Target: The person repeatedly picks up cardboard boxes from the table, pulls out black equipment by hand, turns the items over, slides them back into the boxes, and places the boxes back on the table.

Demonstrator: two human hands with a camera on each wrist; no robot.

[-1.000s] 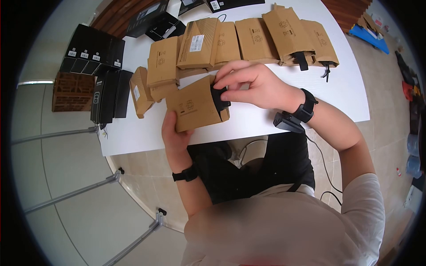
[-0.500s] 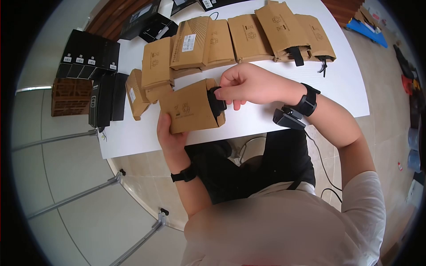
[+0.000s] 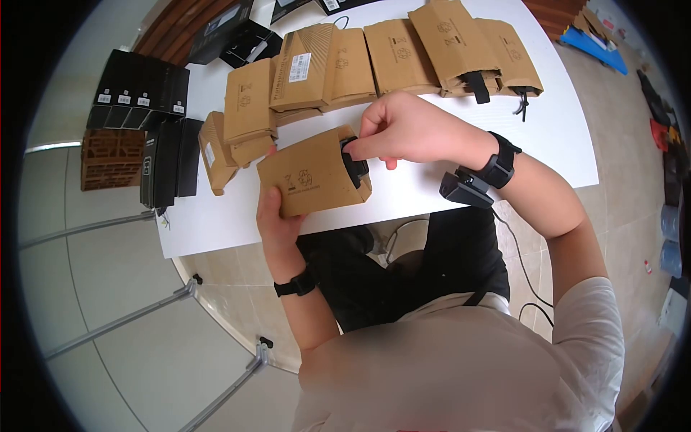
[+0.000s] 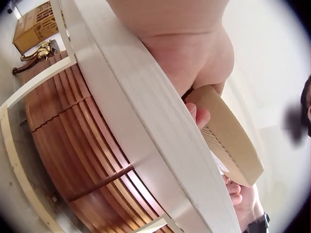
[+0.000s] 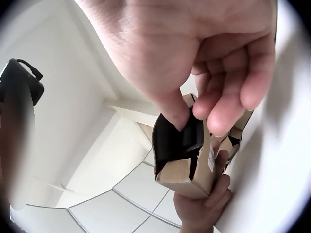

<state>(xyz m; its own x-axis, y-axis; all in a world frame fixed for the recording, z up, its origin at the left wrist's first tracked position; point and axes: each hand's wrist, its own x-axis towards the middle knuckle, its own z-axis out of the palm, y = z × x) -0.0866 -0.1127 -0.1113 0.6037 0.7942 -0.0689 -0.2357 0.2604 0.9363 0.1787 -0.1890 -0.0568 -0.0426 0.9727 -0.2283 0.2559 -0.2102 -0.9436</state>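
Observation:
My left hand [image 3: 279, 222] grips the closed end of a brown cardboard box [image 3: 309, 176], thumb on the printed upper face and fingers underneath. The box is held tilted over the front of the table, its open end facing right. In that opening sits a black object [image 3: 355, 164], mostly hidden by the cardboard. My right hand [image 3: 417, 128] pinches at the black object, thumb reaching into the opening. In the right wrist view the thumb presses on the black object [image 5: 187, 138] and the other fingers curl beside the torn flap.
Several similar cardboard boxes [image 3: 399, 54] lie along the back of the white table [image 3: 554, 151]; two at the right have black straps showing. Black boxes [image 3: 137, 86] stand at the left. A cabled black device [image 3: 464, 189] hangs by my right wrist.
My right fingers have moved from spread over the opening to curled, with the thumb on the black object. The left hand keeps its grip; the box has shifted slightly left.

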